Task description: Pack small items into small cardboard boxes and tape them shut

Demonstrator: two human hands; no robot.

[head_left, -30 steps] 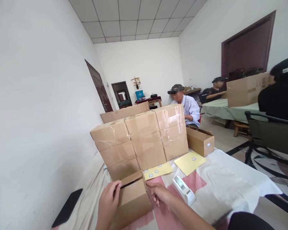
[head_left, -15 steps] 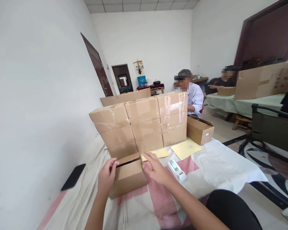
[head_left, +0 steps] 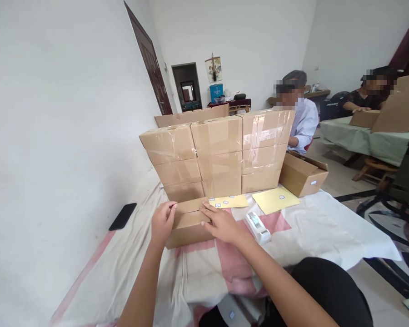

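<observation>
A small brown cardboard box (head_left: 190, 236) lies on the cloth in front of me, its top flaps folded down nearly flat with a thin seam between them. My left hand (head_left: 163, 220) grips the box's left end, fingers bent and thumb tip at the flap edge. Across the right part of the top, my right hand (head_left: 223, 222) rests with fingers stretched and apart, pressing on the flaps. Right of that hand sits a white device (head_left: 258, 228), apparently a tape dispenser. Yellow sheets with small labels, one behind the box (head_left: 236, 201) and another farther right (head_left: 274, 201), lie nearby.
Taped cartons (head_left: 216, 154) form a stacked wall just behind the box. An open-topped carton (head_left: 301, 175) stands at the right, near a person in a light shirt (head_left: 306, 122). A black phone (head_left: 123, 216) lies at left on the cloth (head_left: 122, 272). Another person sits farther right.
The box's flaps have come down, closing the dark gap in its top. My right hand has moved from the right edge onto the flaps. The camera view has tilted down.
</observation>
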